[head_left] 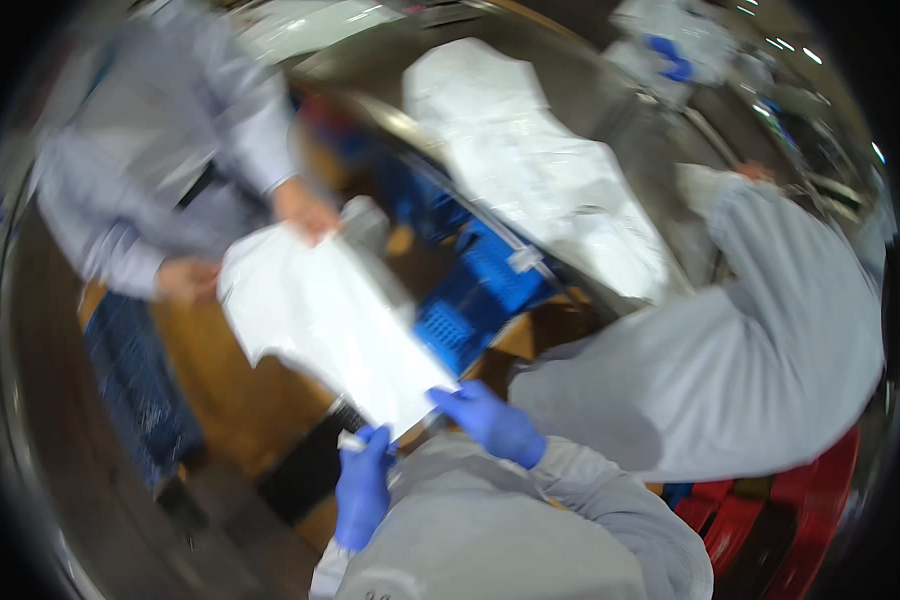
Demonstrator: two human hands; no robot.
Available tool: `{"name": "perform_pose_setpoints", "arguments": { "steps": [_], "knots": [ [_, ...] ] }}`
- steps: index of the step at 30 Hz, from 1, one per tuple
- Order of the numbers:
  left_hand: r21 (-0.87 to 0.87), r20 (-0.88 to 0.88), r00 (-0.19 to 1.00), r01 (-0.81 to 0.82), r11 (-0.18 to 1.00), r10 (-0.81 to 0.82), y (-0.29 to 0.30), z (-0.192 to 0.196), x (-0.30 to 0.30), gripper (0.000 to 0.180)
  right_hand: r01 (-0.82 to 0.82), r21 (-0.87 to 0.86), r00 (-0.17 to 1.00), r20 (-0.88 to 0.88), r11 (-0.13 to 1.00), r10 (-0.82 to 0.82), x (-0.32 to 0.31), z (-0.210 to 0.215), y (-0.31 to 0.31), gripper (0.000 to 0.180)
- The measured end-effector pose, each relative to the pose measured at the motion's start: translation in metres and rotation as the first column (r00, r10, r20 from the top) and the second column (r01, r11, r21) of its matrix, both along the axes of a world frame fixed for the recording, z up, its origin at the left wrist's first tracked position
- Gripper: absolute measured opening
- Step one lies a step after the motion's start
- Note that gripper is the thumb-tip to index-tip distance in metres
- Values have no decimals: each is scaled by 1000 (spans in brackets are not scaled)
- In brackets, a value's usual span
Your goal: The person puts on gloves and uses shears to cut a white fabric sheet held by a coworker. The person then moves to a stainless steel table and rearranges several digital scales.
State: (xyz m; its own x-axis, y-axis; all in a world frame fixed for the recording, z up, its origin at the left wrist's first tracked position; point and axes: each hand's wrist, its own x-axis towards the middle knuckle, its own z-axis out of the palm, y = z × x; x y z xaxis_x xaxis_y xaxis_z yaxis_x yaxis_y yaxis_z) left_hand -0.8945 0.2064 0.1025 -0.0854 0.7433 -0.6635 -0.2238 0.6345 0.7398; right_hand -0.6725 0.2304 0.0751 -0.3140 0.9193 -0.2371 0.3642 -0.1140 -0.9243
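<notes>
Two gloved hands grip the near edge of a white plastic bag.

I see my left hand [363,487] and right hand [490,420], both in blue gloves, each clamped on the near end of the white bag [325,315]. A co-worker's bare hands [305,210] hold its far left end. Blue crates [470,290] sit beyond it; the bench [610,110] lies far right.
</notes>
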Motion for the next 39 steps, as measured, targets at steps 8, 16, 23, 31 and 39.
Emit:
{"name": "perform_pose_setpoints", "arguments": {
  "steps": [8,16,23,31,39],
  "knots": [
    [224,-259,908,388,894,-329,5,-40,-3,34,301,-249,836,-396,920,-381,13,-8,32,33],
    [200,-258,902,400,894,-346,12,12,13,20,335,-147,895,-258,931,-363,19,44,32,24],
    [198,-167,950,295,935,-264,14,11,-1,23,313,-181,921,-182,932,-344,2,40,34,26],
    [95,25,983,179,979,-182,20,14,-17,21,320,-214,900,-238,923,-367,-19,36,28,28],
    [83,58,980,184,979,-189,12,-6,-22,27,130,169,988,60,977,-142,-3,49,20,28]
  ]
}}
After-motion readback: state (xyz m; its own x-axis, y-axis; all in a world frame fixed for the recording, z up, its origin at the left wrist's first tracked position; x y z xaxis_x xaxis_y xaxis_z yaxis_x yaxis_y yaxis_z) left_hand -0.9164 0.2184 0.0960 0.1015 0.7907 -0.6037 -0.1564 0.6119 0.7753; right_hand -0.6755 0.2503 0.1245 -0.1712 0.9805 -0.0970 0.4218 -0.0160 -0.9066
